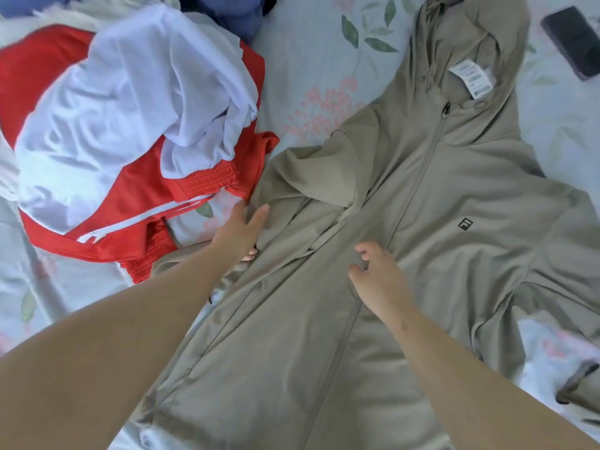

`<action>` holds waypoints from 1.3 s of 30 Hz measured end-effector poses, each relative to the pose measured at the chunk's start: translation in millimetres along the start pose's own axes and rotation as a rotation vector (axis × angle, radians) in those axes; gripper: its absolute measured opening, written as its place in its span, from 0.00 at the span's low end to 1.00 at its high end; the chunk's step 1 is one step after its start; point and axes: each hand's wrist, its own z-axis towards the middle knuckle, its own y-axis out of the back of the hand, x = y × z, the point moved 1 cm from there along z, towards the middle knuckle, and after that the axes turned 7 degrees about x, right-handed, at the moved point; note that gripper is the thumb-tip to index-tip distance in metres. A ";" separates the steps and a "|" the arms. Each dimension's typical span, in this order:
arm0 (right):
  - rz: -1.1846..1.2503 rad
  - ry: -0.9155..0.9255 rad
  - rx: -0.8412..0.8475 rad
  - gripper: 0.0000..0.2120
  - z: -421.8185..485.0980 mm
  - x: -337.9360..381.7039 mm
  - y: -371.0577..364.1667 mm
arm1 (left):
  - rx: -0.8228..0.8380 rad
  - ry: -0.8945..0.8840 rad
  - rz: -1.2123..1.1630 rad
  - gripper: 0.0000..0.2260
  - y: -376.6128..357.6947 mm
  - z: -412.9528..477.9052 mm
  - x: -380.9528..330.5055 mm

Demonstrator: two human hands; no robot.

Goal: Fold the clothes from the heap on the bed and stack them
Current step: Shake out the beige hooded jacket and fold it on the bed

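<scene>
A thin, smooth khaki zip-up hooded jacket [454, 190] lay spread front-up on the pale floral bedsheet [318, 60], one sleeve [311, 177] folded across its chest, beside a crumpled heap of glossy red and white clothes [113, 125]. The left hand [240, 228] lay straight-fingered on the sleeve's edge; the right hand [380, 274] rested by the zip [418, 186], fingers loosely bent, gripping nothing.

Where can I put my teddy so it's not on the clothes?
Bare sheet lies between the red-and-white heap and the hood of the khaki jacket. More shows below the heap at the left edge, and a strip under the phone on the right. The middle is crowded: the jacket fills it, with the left hand and right hand over it.
</scene>
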 end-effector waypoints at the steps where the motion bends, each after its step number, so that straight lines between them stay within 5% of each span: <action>1: 0.018 -0.008 0.003 0.19 2.8 3.0 -1.0 | 0.054 0.001 -0.009 0.20 -2.2 0.7 -1.9; 5: 0.122 -0.034 0.003 0.17 12.0 17.1 -0.7 | 0.275 0.034 -0.377 0.04 1.7 -10.9 -29.1; 9: 0.211 -0.052 -0.043 0.16 15.6 31.9 7.3 | 0.277 -0.209 -0.724 0.08 42.9 -33.1 -81.2; 14: 0.240 -0.040 -0.095 0.18 18.0 55.5 23.3 | 0.094 -0.504 -0.833 0.14 114.8 -54.0 -131.7; 17: 0.200 -0.021 -0.143 0.18 22.1 69.5 31.9 | -0.148 -0.711 -0.705 0.16 153.4 -54.3 -143.4; 20: 0.196 -0.009 -0.161 0.18 26.5 79.8 34.6 | -0.427 -0.768 -0.213 0.02 169.7 -45.1 -146.9; 24: 0.174 -0.024 -0.123 0.20 32.5 86.1 27.1 | -0.516 -0.589 0.380 0.24 147.7 -20.3 -128.1; 27: 0.138 -0.028 -0.082 0.21 36.6 85.0 20.3 | -0.602 -0.568 0.465 0.17 115.1 -24.3 -105.0; 30: 0.077 -0.027 -0.073 0.22 41.7 82.8 20.2 | -0.339 -0.553 0.447 0.10 78.0 -22.1 -90.9; 35: -0.153 0.085 -0.112 0.27 59.1 84.9 28.4 | -0.228 -0.405 0.466 0.20 46.5 0.5 -89.3; 39: -0.261 0.116 0.213 0.32 74.6 90.2 12.7 | -0.411 -0.388 0.330 0.21 59.5 10.8 -92.0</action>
